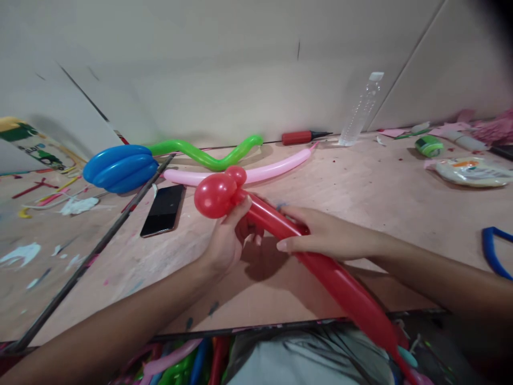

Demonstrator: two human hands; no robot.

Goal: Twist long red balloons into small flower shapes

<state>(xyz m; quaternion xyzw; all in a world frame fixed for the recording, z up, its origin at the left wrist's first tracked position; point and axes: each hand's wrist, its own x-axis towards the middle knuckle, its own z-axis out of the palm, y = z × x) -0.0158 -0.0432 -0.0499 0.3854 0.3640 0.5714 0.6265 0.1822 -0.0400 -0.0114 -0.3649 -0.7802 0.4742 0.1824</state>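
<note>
A long red modelling balloon (340, 278) runs slantwise from mid-table down past the front edge, ending in a thin uninflated tail. At its upper end are a big round bubble (214, 195) and a smaller one (235, 175). My left hand (236, 230) pinches the balloon just below these bubbles, thumb on top. Farther down the tube, my right hand (312, 230) wraps round it, with thumb and fingers on either side. Behind the bubbles lies a pink balloon (276, 170), and a blue and green balloon flower (122, 168) rests to the left.
A black phone (163, 210) lies left of my hands. Along the wall are a red hand pump (298, 137) and a clear plastic bottle (360, 109). Green tape (428, 145), a plastic packet (473, 172) and a blue balloon (489, 251) are at right. Several balloons hang below the table edge.
</note>
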